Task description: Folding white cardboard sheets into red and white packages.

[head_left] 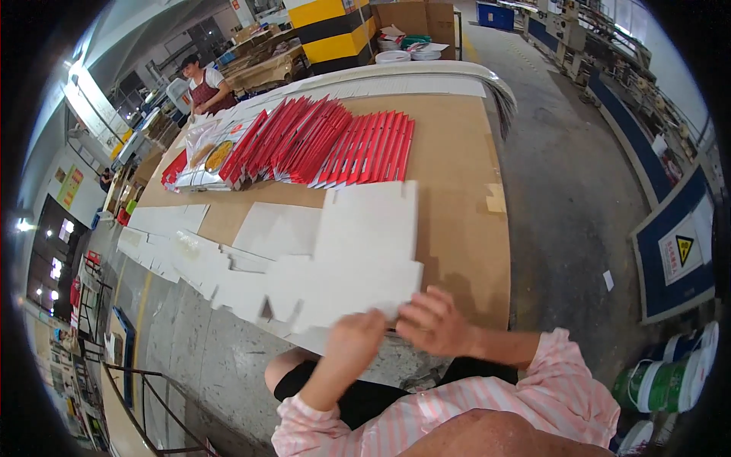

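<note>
A white die-cut cardboard blank (365, 228), with notches and flaps along its edges, lies flat at the near side of the table. My left hand (356, 343) is closed on its near edge, the fingers pinched together. At the near right corner, my right hand (434, 324) has its fingers curled round the cardboard edge; some fingertips are hidden. More white blanks (202, 259) overlap to the left, some hanging past the table's near edge. Another pale sheet (278, 228) lies partly under the blank.
Rows of red folded card packets (304, 145) stand across the brown tabletop (464, 221). A clear plastic bag (202, 145) lies at their left end. A long stack of white sheets (411, 85) runs along the far edge. Paint buckets (662, 385) stand right; a person (207, 90) works beyond.
</note>
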`<action>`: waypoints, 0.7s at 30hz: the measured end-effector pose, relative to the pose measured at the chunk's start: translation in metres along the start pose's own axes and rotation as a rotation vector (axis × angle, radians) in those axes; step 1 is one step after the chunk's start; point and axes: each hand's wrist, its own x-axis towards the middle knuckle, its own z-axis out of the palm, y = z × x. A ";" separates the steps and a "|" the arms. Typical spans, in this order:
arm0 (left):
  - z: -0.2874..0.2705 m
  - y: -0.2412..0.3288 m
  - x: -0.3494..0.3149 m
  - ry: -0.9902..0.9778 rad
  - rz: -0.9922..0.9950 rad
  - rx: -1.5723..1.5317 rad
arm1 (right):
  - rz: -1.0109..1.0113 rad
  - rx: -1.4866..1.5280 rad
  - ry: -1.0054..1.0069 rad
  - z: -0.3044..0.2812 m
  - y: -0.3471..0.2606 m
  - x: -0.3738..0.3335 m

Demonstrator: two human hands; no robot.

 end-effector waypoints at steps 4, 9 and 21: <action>0.007 0.025 0.006 0.004 0.205 -0.502 | 0.429 0.193 -0.110 -0.018 -0.006 -0.049; 0.019 -0.044 -0.009 0.031 0.048 0.112 | 0.785 0.507 0.061 -0.090 0.024 -0.096; 0.114 -0.082 0.049 -0.260 -0.289 0.034 | 0.952 0.317 -0.299 -0.094 0.036 -0.162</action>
